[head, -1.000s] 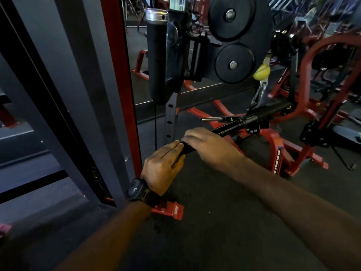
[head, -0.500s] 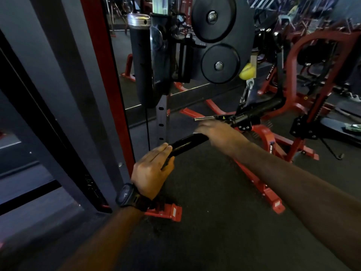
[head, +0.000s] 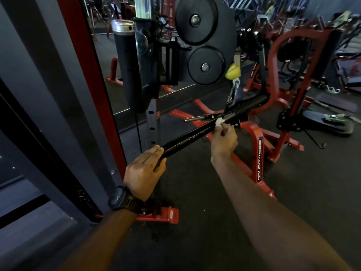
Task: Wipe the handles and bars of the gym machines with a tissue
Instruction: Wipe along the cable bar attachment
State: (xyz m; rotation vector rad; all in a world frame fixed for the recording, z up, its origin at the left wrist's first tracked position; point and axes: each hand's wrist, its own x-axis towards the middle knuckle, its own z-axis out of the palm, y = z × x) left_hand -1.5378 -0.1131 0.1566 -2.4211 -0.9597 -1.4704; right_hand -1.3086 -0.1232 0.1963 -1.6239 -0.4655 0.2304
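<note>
tissue [head: 219, 121], a small white wad, sits on the black bar [head: 187, 136] at about two o'clock from the picture's centre, pinched there by the curled fingers of the right hand [head: 224, 142]. the bar slants from seven o'clock up to two o'clock, hanging from a clip under a yellow ball [head: 232, 71], with weight plates [head: 195, 20] above at twelve. the left hand [head: 143, 171], a wristwatch [head: 122, 198] behind it, grips the near end at seven o'clock, fingers lying close together along the bar and the thumb closed against it. the step looks like a wipe along this bar, about half its length covered. the next move likely calls for carrying the wad past the centre bracket toward two o'clock, while the left hand steadies the swinging bar.
</note>
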